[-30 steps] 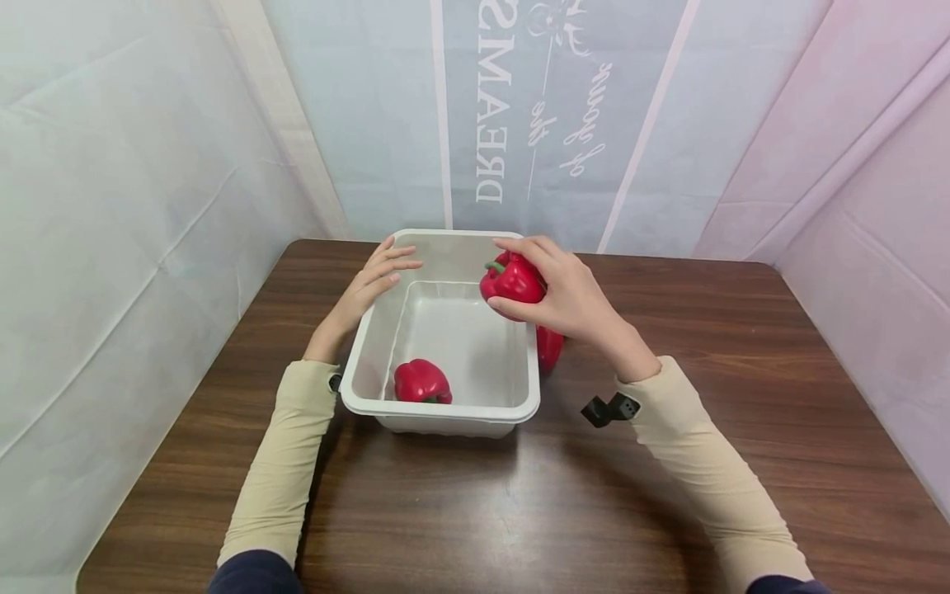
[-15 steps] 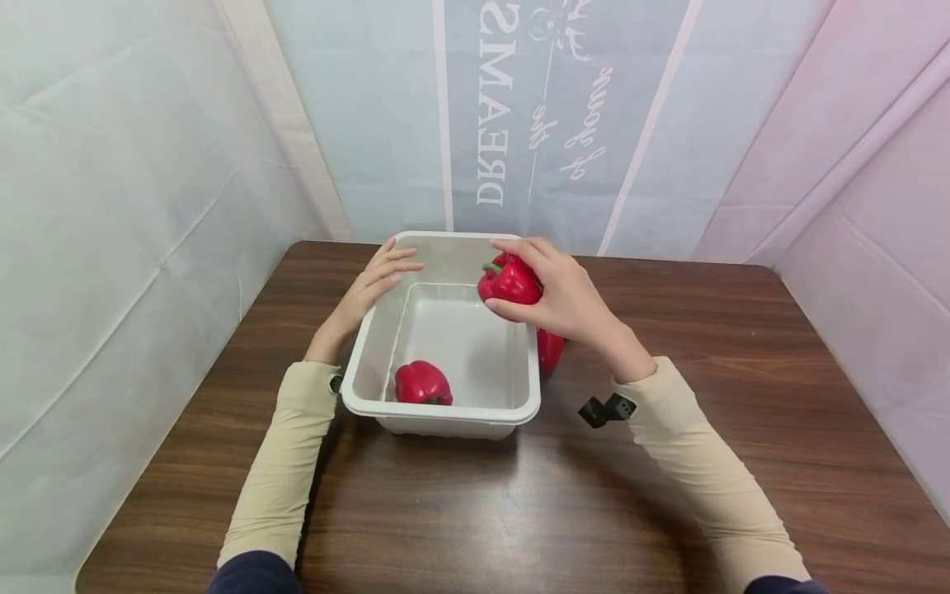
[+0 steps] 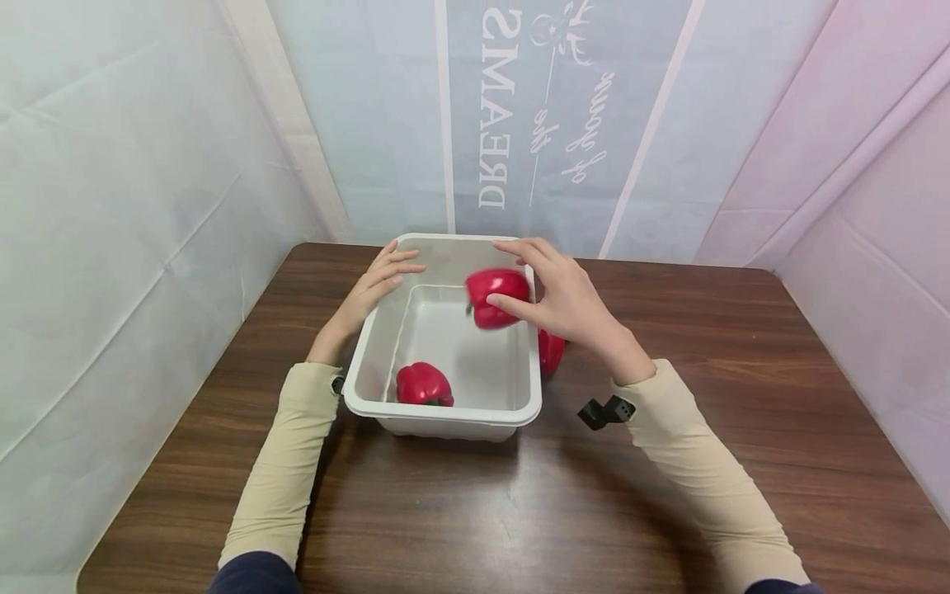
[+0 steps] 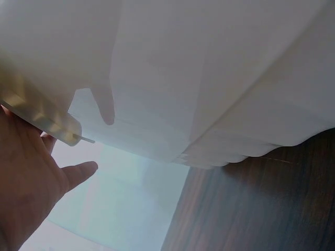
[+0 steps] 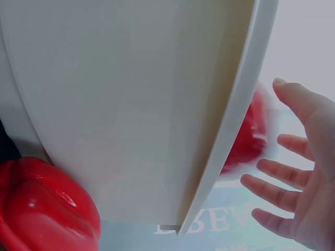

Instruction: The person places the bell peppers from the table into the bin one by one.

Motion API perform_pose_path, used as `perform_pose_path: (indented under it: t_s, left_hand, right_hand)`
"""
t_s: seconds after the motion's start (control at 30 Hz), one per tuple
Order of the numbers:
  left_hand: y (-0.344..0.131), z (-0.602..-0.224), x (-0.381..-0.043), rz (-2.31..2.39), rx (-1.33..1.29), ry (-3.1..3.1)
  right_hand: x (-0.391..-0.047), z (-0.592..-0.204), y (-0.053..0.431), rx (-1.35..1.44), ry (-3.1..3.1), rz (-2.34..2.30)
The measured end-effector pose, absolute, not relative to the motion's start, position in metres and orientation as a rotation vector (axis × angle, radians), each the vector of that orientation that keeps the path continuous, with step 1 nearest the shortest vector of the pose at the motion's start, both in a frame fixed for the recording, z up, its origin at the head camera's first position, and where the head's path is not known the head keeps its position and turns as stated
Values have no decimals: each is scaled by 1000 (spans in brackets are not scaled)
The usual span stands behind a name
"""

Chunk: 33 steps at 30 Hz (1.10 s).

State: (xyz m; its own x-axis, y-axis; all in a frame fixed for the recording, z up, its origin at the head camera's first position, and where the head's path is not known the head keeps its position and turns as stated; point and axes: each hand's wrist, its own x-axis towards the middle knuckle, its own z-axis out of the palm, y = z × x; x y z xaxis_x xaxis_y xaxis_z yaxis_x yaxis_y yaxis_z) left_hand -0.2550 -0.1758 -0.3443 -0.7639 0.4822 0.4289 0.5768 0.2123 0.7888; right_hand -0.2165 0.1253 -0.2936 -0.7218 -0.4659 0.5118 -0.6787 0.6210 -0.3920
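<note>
A red bell pepper (image 3: 490,290), blurred, is in mid-air over the white plastic bin (image 3: 443,409), apart from the right hand (image 3: 567,297). That hand is above the bin's right rim, its thumb and fingers spread; the right wrist view shows a gap between the fingers and the blurred pepper (image 5: 250,135). Over the left rim the left hand (image 3: 367,289) rests with its fingers extended inward. Inside, at the near left corner, lies a second red pepper (image 3: 423,384). A third pepper (image 3: 550,353) sits outside the bin by its right wall, partly hidden by it.
The bin stands on a dark wood table (image 3: 445,511). Light fabric curtains (image 3: 564,165) hang behind the table and along both sides. A small black device (image 3: 607,412) is worn at the right wrist.
The right hand has let go of the pepper by opening its fingers. The pepper has dropped a little and turned, its stem now lower left. Both hands have stayed in place.
</note>
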Motion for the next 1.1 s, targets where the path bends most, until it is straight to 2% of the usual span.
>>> perform_pose_path:
  t_s: [1.1]
  left_hand:
    - [-176, -347, -256, -1625, -1032, -2374]
  right_hand:
    - [-219, -310, 133, 918, -2468, 844]
